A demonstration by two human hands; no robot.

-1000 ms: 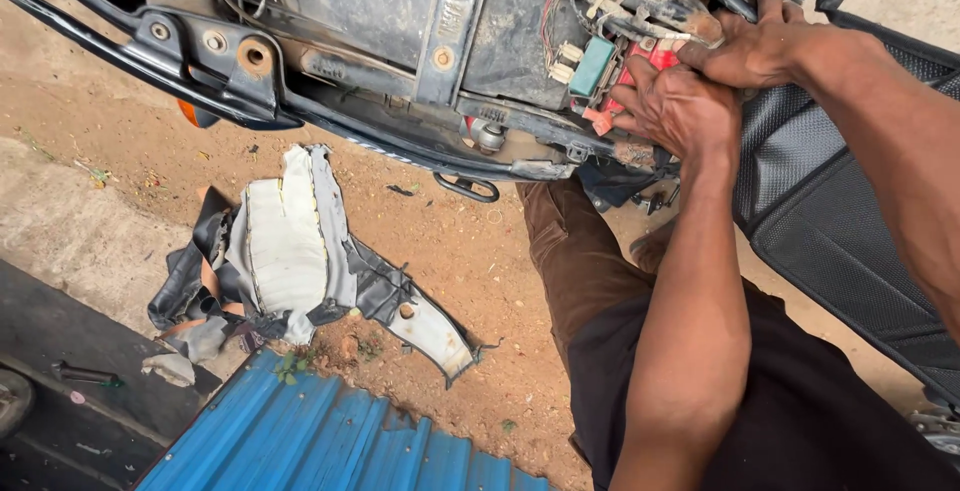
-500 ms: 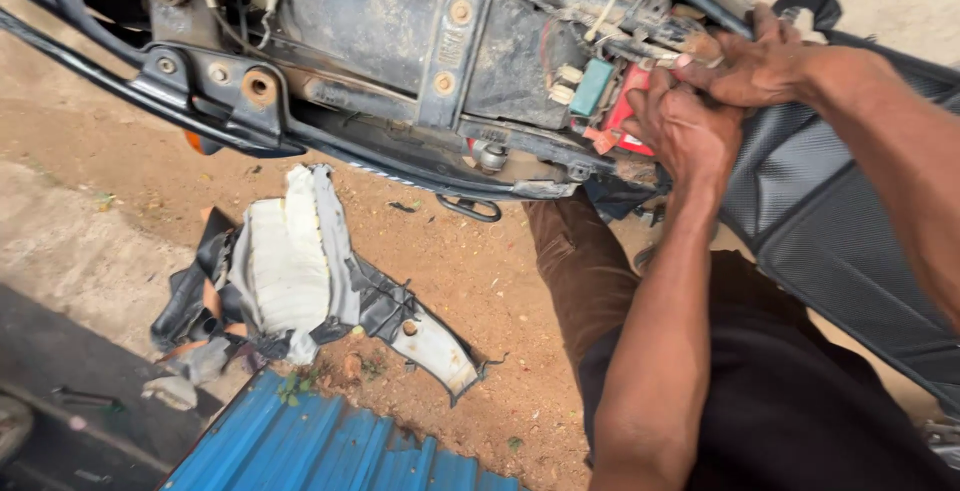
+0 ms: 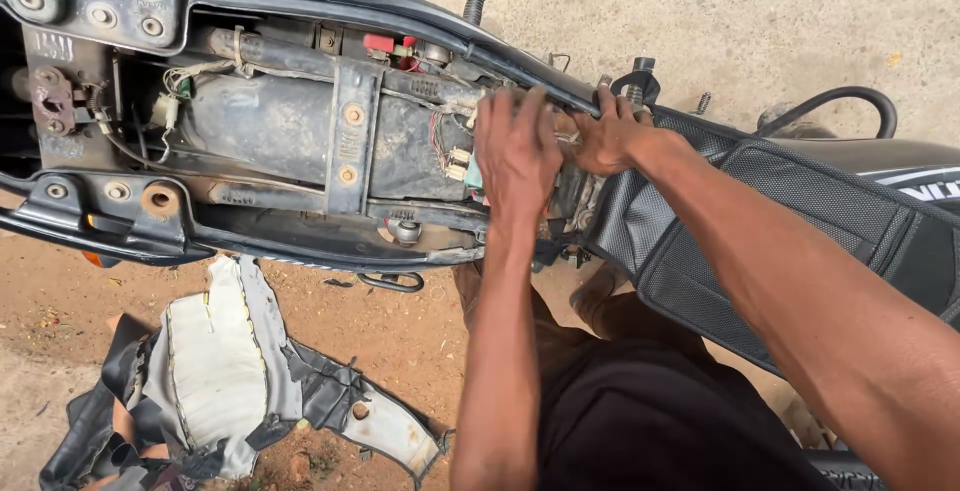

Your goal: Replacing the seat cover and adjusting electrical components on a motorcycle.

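Two hands on one motorcycle frame (image 3: 350, 131): left hand (image 3: 515, 151) fingers spread, right hand (image 3: 610, 136) fingers' state unclear.

One motorcycle frame (image 3: 345, 141), one black tank cover (image 3: 800, 221), one torn seat (image 3: 215, 371) on the ground; two hands, left hand (image 3: 515, 151), right hand (image 3: 610, 136)

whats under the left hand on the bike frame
The left hand lies flat over the open frame beside the right hand. Bundled wires and a pale connector show at its edge; whatever sits under the palm is covered.
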